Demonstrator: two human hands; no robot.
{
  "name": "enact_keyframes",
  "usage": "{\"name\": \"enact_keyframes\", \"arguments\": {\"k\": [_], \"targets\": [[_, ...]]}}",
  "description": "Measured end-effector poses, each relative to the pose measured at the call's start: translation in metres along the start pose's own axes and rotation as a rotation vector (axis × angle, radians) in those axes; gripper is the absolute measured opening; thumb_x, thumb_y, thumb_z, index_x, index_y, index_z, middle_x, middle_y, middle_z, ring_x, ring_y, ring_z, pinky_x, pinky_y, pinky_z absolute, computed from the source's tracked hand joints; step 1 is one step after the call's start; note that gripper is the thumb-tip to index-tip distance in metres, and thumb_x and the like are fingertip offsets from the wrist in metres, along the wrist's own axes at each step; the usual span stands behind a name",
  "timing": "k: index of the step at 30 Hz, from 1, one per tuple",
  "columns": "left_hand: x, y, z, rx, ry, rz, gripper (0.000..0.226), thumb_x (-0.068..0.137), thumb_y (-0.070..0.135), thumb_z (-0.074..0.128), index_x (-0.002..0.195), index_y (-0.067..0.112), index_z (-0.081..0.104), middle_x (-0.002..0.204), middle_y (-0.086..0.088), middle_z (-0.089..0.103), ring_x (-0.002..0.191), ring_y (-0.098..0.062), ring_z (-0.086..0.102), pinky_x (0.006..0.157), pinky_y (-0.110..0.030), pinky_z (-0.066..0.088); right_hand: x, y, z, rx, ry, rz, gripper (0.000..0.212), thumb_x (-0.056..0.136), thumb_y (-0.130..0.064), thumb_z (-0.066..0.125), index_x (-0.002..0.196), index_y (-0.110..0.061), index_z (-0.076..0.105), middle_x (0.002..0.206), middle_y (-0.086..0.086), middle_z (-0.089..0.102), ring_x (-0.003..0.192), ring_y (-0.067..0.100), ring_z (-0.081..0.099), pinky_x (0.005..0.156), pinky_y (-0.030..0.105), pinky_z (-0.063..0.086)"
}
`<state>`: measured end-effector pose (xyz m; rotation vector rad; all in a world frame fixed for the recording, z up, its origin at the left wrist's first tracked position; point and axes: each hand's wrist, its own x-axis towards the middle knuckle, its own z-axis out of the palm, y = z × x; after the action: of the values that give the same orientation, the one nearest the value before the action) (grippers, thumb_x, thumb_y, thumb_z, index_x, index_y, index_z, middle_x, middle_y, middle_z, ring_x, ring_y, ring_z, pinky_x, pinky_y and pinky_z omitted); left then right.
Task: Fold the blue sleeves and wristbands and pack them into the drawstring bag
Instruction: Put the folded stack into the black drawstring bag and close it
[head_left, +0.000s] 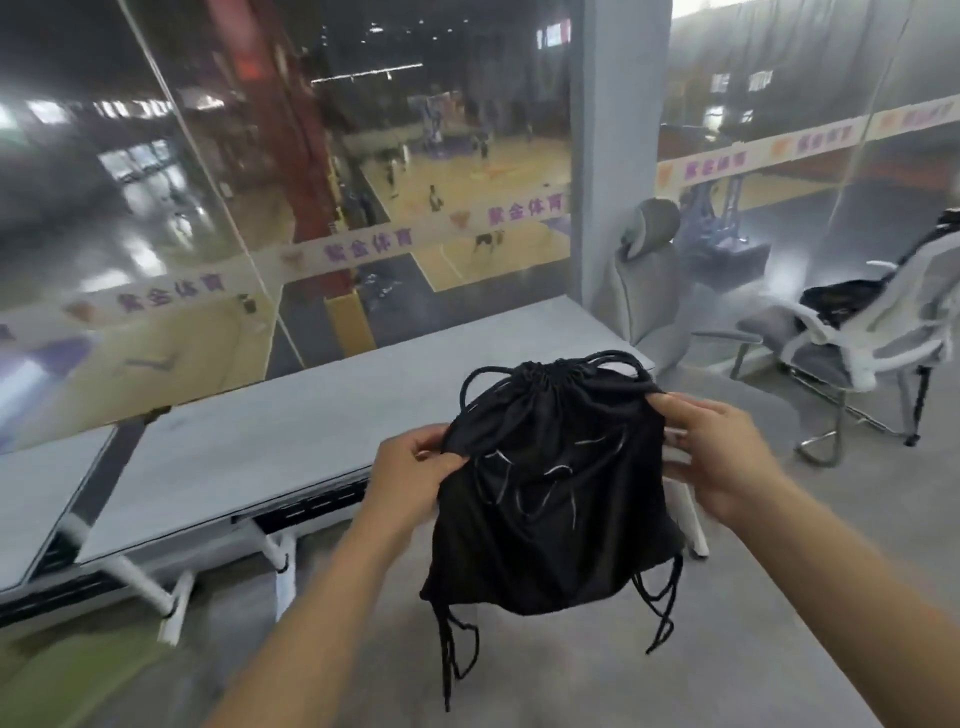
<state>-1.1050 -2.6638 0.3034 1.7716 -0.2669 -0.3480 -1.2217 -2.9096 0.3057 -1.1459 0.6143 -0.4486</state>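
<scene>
Head view, forward-down, near hands

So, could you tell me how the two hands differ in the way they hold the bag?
The left hand pinches the bag lower down, fingers curled tight; the right hand grips higher, near the cinched top, fingers more spread. Both hold a side edge, keeping the bag in the air.

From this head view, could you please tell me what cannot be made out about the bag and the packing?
- Contents of the drawstring bag: hidden by its black fabric and cinched mouth, so whether anything is packed cannot be told.
- Blue sleeves and wristbands: nowhere in view.
- Left hand and right hand: some fingers are tucked behind the bag's sides.
- Print on the bag: too blurred to read.
- Dark item on the chair: blurred, unidentifiable.
</scene>
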Motion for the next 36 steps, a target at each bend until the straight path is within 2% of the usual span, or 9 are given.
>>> {"name": "enact_keyframes", "arguments": {"k": [4,9,14,18,20,23,28,32,36], "targets": [[0.094,0.025,-0.022,-0.011,0.142,0.060,0.022,0.090,0.008,0.070,0.095,0.028,0.077,0.085,0.010,0.076,0.072,-0.003,0.072,0.057,-0.018,0.056,0.113,-0.039,0.066,-0.065,-0.137,-0.030,0.011,0.090,-0.012,0.064,0.084,-0.014,0.073,0.071,-0.002,0.073,0.058,0.012,0.065,0.049,0.025,0.052],[0.228,0.057,-0.057,-0.018,0.231,0.165,0.019,0.092,0.006,0.068,0.104,0.019,0.075,0.093,0.004,0.075,0.065,0.003,0.069,0.051,-0.012,0.051,0.242,-0.076,0.152,-0.097,-0.211,-0.139,0.005,0.090,-0.015,0.066,0.089,-0.014,0.071,0.064,-0.006,0.071,0.056,0.010,0.066,0.061,0.034,0.054],[0.351,0.080,-0.086,-0.061,0.283,0.191,0.021,0.090,0.005,0.069,0.102,0.021,0.076,0.094,0.004,0.078,0.077,-0.009,0.074,0.061,-0.023,0.060,0.353,-0.099,0.232,-0.091,-0.223,-0.162,0.030,0.089,-0.019,0.069,0.118,-0.010,0.067,0.078,-0.003,0.072,0.071,0.015,0.069,0.060,0.034,0.055],[0.439,0.074,-0.096,-0.071,0.321,0.149,0.022,0.091,0.005,0.067,0.098,0.025,0.075,0.094,0.000,0.077,0.083,-0.019,0.074,0.064,-0.032,0.064,0.425,-0.097,0.279,-0.093,-0.230,-0.150,0.006,0.092,-0.017,0.067,0.097,-0.020,0.064,0.085,-0.001,0.071,0.084,0.020,0.068,0.073,0.040,0.055],[0.478,0.060,-0.095,-0.060,0.343,0.123,0.028,0.090,0.004,0.067,0.092,0.031,0.074,0.090,0.003,0.078,0.085,-0.020,0.075,0.075,-0.040,0.063,0.462,-0.084,0.294,-0.117,-0.237,-0.129,0.005,0.094,-0.016,0.065,0.091,-0.020,0.065,0.084,-0.002,0.071,0.078,0.018,0.067,0.066,0.036,0.054],[0.529,0.025,-0.090,-0.021,0.373,0.069,0.032,0.091,0.004,0.067,0.087,0.036,0.073,0.081,0.015,0.076,0.076,-0.007,0.073,0.075,-0.029,0.062,0.519,-0.051,0.308,-0.153,-0.223,-0.080,0.007,0.094,-0.014,0.064,0.091,-0.010,0.068,0.077,0.001,0.070,0.067,0.017,0.065,0.058,0.030,0.053],[0.578,-0.051,-0.076,0.137,0.407,0.042,0.014,0.090,0.011,0.070,0.099,0.020,0.077,0.087,0.009,0.076,0.081,-0.014,0.070,0.076,-0.029,0.057,0.593,0.034,0.309,-0.317,-0.196,-0.055,0.012,0.086,-0.019,0.070,0.088,-0.012,0.080,0.084,0.005,0.077,0.077,0.021,0.068,0.087,0.049,0.059],[0.594,-0.101,-0.059,0.167,0.424,-0.100,0.025,0.089,0.011,0.069,0.091,0.035,0.076,0.081,0.018,0.076,0.084,-0.012,0.072,0.080,-0.029,0.057,0.627,0.094,0.297,-0.565,-0.199,-0.138,0.018,0.090,-0.026,0.065,0.080,-0.018,0.078,0.083,0.001,0.078,0.081,0.014,0.067,0.090,0.045,0.056],[0.598,-0.128,-0.053,0.203,0.425,-0.114,0.031,0.087,0.012,0.067,0.087,0.042,0.075,0.074,0.020,0.075,0.070,0.002,0.067,0.066,-0.022,0.049,0.634,0.120,0.289,-0.682,-0.270,-0.143,0.022,0.093,-0.029,0.059,0.098,-0.026,0.081,0.100,-0.009,0.078,0.102,0.016,0.070,0.097,0.044,0.052]]}}
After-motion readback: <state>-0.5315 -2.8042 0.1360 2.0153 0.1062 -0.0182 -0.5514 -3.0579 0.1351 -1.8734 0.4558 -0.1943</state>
